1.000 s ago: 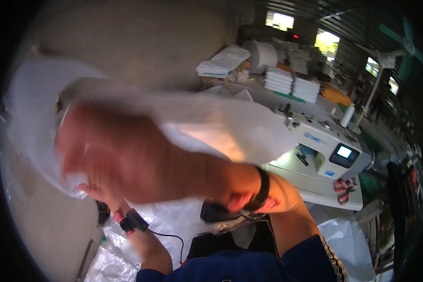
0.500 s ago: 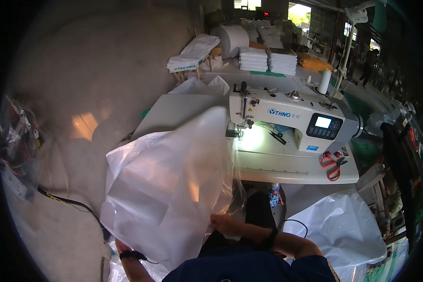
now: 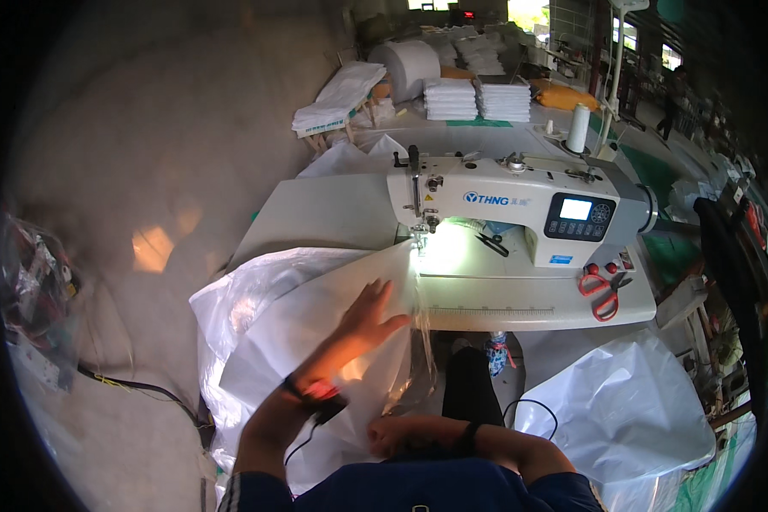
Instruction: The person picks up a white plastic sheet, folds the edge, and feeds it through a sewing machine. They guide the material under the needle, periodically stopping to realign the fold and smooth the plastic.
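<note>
A large white plastic sheet hangs over the front of the sewing machine table, and its upper corner lies near the lit needle area. Clear film runs along its right edge. My left hand rests over the sheet with its fingers stretched out and the thumb apart, just below that corner. Close to my body, my right hand is closed on the sheet's lower right edge. The white sewing machine stands beyond, its lamp and small screen lit.
Red-handled scissors and black thread snips lie on the machine table. Another white sheet is heaped at the lower right. Folded white stacks and a big white roll stand behind. A black cable crosses the floor.
My left hand has come up from the lower left and now lies over the sheet. The raised sheet has dropped flatter, its corner near the needle. My right hand keeps its hold.
</note>
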A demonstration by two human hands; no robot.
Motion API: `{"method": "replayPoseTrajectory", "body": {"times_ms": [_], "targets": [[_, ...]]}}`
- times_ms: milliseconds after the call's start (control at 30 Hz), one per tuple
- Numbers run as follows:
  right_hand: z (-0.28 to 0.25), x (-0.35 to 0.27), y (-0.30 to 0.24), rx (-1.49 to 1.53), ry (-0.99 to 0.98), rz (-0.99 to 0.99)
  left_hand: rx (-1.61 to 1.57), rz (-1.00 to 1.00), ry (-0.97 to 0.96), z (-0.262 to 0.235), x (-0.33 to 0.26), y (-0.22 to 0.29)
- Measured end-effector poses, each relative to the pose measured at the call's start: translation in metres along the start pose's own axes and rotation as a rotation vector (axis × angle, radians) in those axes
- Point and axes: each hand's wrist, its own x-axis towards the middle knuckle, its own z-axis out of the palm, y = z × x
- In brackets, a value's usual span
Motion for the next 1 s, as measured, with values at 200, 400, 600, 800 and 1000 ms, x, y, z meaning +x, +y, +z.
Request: {"method": "replayPoseTrajectory", "body": {"times_ms": [200,400,600,800,1000], "targets": [[0.011,-0.01,0.004,-0.035,-0.078,-0.173,0.454,-0.214,0.449,0.039,0.098,-0.038],[-0.006,-0.045,-0.04,-0.542,0.314,-0.186,0.309,-0.154,0.373,0.043,0.095,-0.101],[-0.06,-0.082,-0.059,0.031,1.174,-0.149,-0.451,-0.099,0.41,0.027,0.122,-0.053],[-0.059,-0.037,-0.059,0.185,0.902,0.144,0.002,-0.038,0.339,0.051,0.132,-0.073],[-0.051,-0.024,-0.038,0.544,0.854,-0.077,-0.053,-0.072,0.319,0.057,0.14,-0.084]]}}
